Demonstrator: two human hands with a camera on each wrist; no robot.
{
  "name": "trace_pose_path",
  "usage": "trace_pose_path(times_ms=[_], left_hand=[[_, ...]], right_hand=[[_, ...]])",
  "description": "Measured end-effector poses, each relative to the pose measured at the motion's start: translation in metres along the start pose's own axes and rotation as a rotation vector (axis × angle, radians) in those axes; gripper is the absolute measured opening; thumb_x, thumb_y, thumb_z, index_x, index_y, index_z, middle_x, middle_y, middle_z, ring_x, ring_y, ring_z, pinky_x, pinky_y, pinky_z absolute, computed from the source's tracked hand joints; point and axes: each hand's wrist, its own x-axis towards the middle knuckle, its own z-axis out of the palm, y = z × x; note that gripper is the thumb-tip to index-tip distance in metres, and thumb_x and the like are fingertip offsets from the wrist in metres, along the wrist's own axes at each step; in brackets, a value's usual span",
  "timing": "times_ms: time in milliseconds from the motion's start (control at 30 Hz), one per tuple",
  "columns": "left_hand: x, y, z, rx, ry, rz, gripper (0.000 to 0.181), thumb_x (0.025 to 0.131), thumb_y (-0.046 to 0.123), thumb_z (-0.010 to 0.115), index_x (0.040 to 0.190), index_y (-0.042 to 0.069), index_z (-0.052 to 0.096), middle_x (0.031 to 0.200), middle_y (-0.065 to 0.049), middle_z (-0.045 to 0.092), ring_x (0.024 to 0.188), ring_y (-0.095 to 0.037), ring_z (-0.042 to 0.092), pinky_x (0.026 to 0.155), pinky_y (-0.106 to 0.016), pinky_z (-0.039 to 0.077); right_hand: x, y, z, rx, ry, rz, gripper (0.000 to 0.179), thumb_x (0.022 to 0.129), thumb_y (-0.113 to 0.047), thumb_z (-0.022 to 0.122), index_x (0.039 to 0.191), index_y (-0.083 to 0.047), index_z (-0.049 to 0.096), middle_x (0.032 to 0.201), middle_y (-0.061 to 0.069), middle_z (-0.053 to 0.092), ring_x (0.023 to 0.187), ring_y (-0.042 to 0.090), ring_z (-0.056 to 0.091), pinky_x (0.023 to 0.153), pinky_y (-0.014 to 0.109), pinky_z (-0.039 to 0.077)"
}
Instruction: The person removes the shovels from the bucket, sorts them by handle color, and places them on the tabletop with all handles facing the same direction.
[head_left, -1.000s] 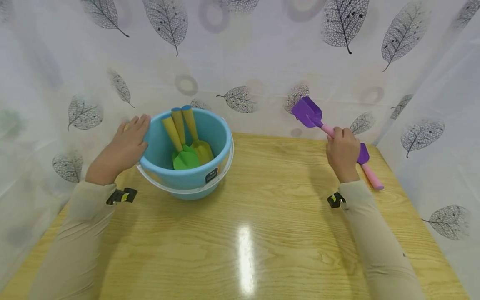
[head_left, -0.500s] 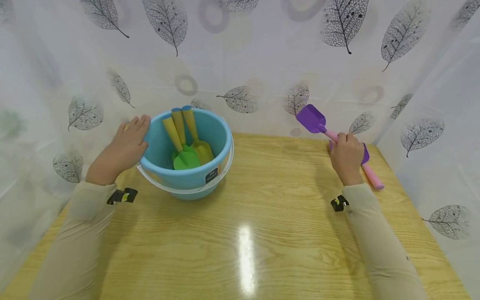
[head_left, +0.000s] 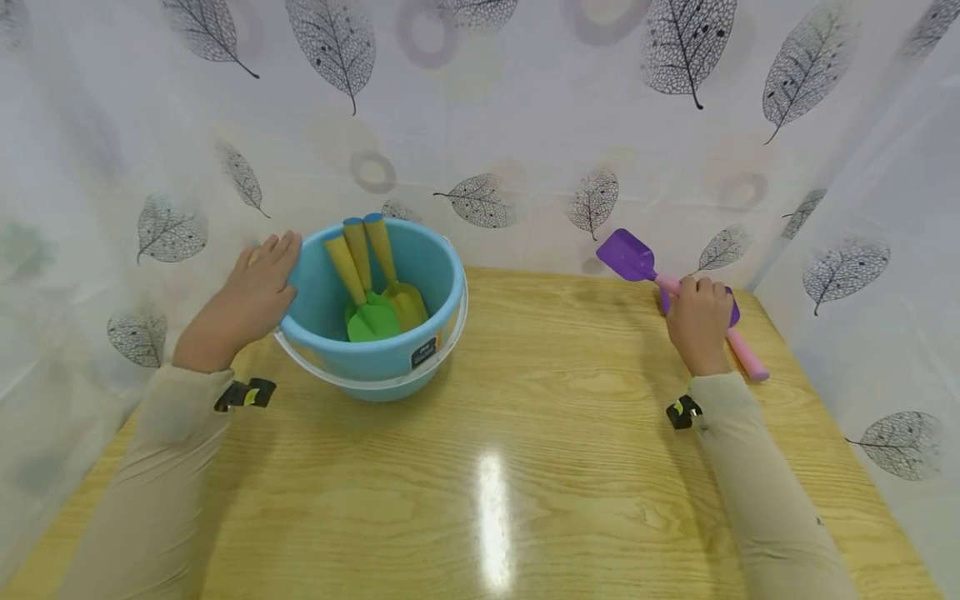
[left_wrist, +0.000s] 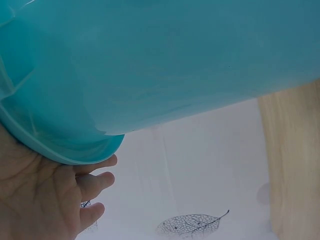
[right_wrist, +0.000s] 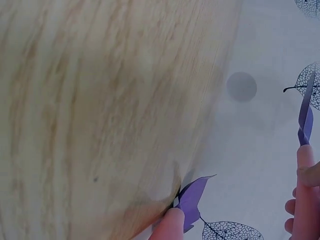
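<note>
My left hand (head_left: 243, 300) rests against the left rim of a light blue bucket (head_left: 375, 354), its fingers extended; the left wrist view shows the palm and fingertips at the bucket rim (left_wrist: 60, 157). Inside the bucket stand a green toy shovel (head_left: 372, 321) and a yellow toy shovel (head_left: 405, 304), among several yellow handles. On the right, my right hand (head_left: 697, 325) grips the pink handle of a purple toy shovel (head_left: 627, 254), its blade raised toward the left. Beneath that hand, another pink-handled shovel (head_left: 746, 356) lies on the table, partly hidden; purple shows on both sides of the hand.
A wooden table (head_left: 525, 400) carries everything, with a bright light reflection near its front. A white curtain (head_left: 510, 108) printed with grey leaves hangs behind and along both sides. The bucket's white handle (head_left: 375, 384) hangs down at its front.
My right hand has moved slightly right and down with the purple shovel, lowering its blade toward the table. More purple shows left of that hand. My left hand and the bucket have stayed still.
</note>
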Motion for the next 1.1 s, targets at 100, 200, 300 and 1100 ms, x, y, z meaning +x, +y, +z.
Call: trace_pose_path(times_ms=[100,200,300,1100], left_hand=[[0.0,-0.001,0.0,-0.003,0.0,-0.001,0.062,0.097,0.012,0.025,0.147,-0.006,-0.007,0.155,-0.028,-0.005,0.143,-0.046,-0.007,0.113,-0.06,-0.006],[0.001,-0.001,0.0,-0.005,0.0,0.0,0.062,0.097,0.012,0.024,0.147,-0.006,-0.007,0.155,-0.027,-0.005,0.143,-0.046,-0.007,0.113,-0.06,-0.006],[0.001,-0.001,0.001,-0.003,0.003,0.003,0.062,0.097,0.012,0.025,0.147,-0.006,-0.007,0.155,-0.027,-0.005,0.143,-0.046,-0.006,0.114,-0.06,-0.006],[-0.001,0.0,0.0,-0.006,0.002,0.004,0.062,0.097,0.012,0.025,0.147,-0.006,-0.006,0.155,-0.028,-0.004,0.143,-0.046,-0.005,0.113,-0.06,-0.006]], right_hand=[[-0.002,0.0,-0.001,-0.007,-0.033,0.009,0.021,0.085,-0.006,0.059,0.087,0.014,0.054,0.084,0.033,0.054,0.078,0.049,0.048,0.066,0.057,0.038],[-0.003,0.0,-0.001,-0.019,-0.063,0.014,0.021,0.086,-0.006,0.059,0.085,0.014,0.053,0.084,0.034,0.054,0.079,0.049,0.049,0.066,0.057,0.038],[-0.004,0.001,0.0,-0.036,-0.09,0.022,0.022,0.086,-0.007,0.059,0.085,0.015,0.052,0.085,0.034,0.054,0.08,0.05,0.049,0.067,0.058,0.038],[-0.005,0.012,0.004,-0.113,-0.374,0.065,0.02,0.084,0.001,0.043,0.084,0.018,0.053,0.089,0.04,0.055,0.083,0.053,0.049,0.074,0.062,0.04]])
